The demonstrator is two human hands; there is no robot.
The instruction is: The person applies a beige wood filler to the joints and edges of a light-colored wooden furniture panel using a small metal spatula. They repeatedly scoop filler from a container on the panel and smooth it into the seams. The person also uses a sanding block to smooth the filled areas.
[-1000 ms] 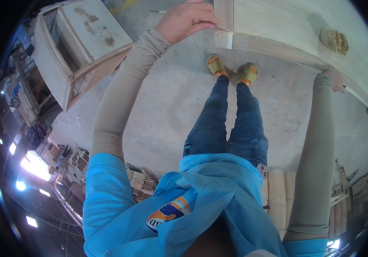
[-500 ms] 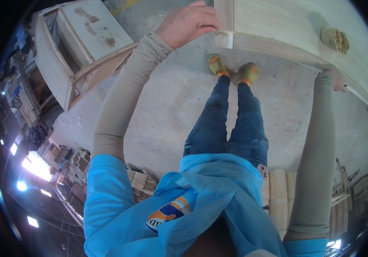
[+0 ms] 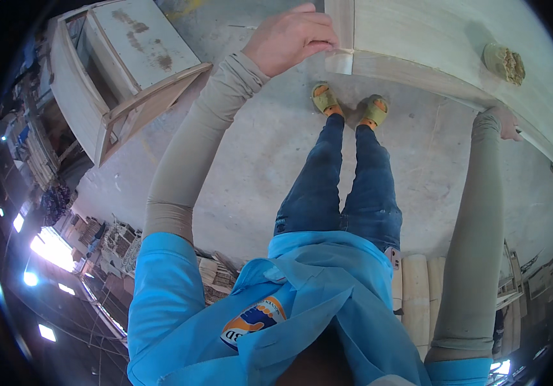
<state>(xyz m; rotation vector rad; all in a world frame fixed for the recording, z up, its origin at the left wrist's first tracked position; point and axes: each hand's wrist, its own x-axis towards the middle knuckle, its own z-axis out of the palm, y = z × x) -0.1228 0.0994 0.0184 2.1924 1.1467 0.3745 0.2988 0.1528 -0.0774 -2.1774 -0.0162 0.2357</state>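
Note:
A pale wooden furniture piece [image 3: 418,29] with a curved front edge stands before me at the upper right. My left hand [image 3: 292,40] is at its left corner, fingers curled in and thumb pressed against them; whatever lies in that pinch is too small to make out. Farther right, my right hand [image 3: 503,122] grips the lower front edge of the piece, its fingers partly hidden. On the pale top rests a roundish, light-coloured container [image 3: 505,63] with a rough yellow-brown mass at its mouth.
At the upper left, an unfinished wooden frame cabinet [image 3: 125,71] with a stained white panel stands on the grey concrete floor [image 3: 244,174]. Pale boards [image 3: 416,293] lie behind my legs. Stacked wood pieces [image 3: 215,276] are at the lower left.
My left hand has shifted slightly to the right along the corner of the furniture piece. My right hand stays at the front edge, almost unmoved.

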